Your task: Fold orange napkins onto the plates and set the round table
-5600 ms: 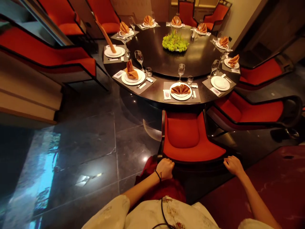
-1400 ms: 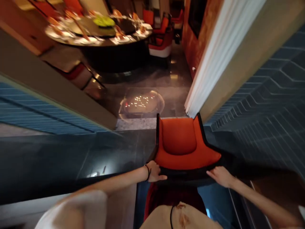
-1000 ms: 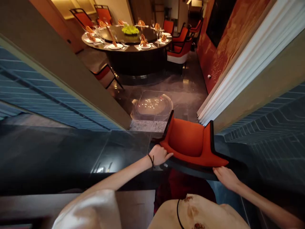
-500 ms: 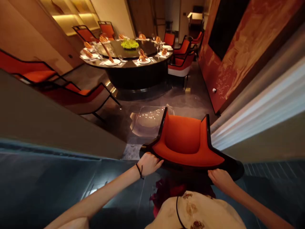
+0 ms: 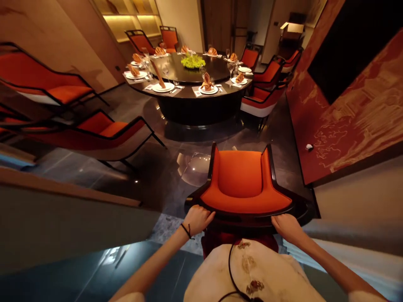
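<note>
Directly in front of me stands an orange armchair (image 5: 240, 174) with a dark glossy frame, its back towards me. My left hand (image 5: 198, 219) is closed over the left part of the chair's top rail, a dark cord round its wrist. On the right part of the same rail my right hand (image 5: 286, 226) is closed too. The fingertips of both hands are hidden behind the rail. The chair's seat faces away from me, and its legs are out of sight.
Ahead is a round dark table (image 5: 195, 107) set with plates, folded napkins and glasses around green foliage (image 5: 193, 61). Orange chairs stand left (image 5: 110, 134) and right (image 5: 260, 100) of it. A low partition (image 5: 78, 218) is at my left, a red patterned wall (image 5: 355, 126) at my right.
I have moved forward with the armchair, through the opening into the room. The table and surrounding chairs look nearer. Both hands have kept their hold on the rail.
</note>
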`<state>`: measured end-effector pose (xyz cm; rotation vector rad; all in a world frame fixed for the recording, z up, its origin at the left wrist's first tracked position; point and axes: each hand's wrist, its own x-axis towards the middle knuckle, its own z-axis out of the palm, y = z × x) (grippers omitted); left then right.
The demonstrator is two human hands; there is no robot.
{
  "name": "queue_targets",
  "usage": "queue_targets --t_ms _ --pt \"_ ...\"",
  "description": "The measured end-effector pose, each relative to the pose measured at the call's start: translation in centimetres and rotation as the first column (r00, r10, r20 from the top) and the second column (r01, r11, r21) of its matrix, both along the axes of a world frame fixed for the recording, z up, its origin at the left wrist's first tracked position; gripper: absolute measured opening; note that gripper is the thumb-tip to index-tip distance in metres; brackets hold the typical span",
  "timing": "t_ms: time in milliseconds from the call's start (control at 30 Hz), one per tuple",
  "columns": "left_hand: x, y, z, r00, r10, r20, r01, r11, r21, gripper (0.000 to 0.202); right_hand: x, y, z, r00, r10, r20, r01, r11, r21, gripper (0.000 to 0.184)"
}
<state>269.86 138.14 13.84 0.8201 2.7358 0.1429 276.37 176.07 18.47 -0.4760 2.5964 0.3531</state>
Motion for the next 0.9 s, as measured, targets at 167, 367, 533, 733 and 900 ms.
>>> queue_targets --t_ms 167,367,533,733,900 --pt "-12.1 -0.3 3.6 0.998 0.059 -0.034 -0.059 0.998 0.008 0.063 -14.1 0.5 2.1 1.000 0.014 -0.018 -0.015 0.998 -0.055 0.037" --pt "-26.3 -0.3 5.0 0.987 0.143 -0.073 -0.145 0.989 -0.018 0.066 -31.2 1.2 2.7 0.999 0.036 0.022 -0.034 0.996 -0.083 0.042" --pt "-41.5 1.3 2.5 0.973 0.227 -0.043 -0.229 0.973 -0.035 0.067 -50.6 2.1 1.5 0.987 0.152 0.046 -0.150 0.988 -0.044 0.043" --pt "-62.3 1.5 3.3 0.946 0.320 -0.049 -0.321 0.947 -0.014 0.067 -75.7 1.8 2.2 0.945 0.322 0.053 -0.320 0.947 -0.032 0.042" --pt "-73.8 1.7 3.7 0.929 0.370 -0.019 -0.370 0.925 -0.086 0.063 -89.4 1.5 1.8 0.935 0.338 0.106 -0.331 0.941 -0.074 0.040"
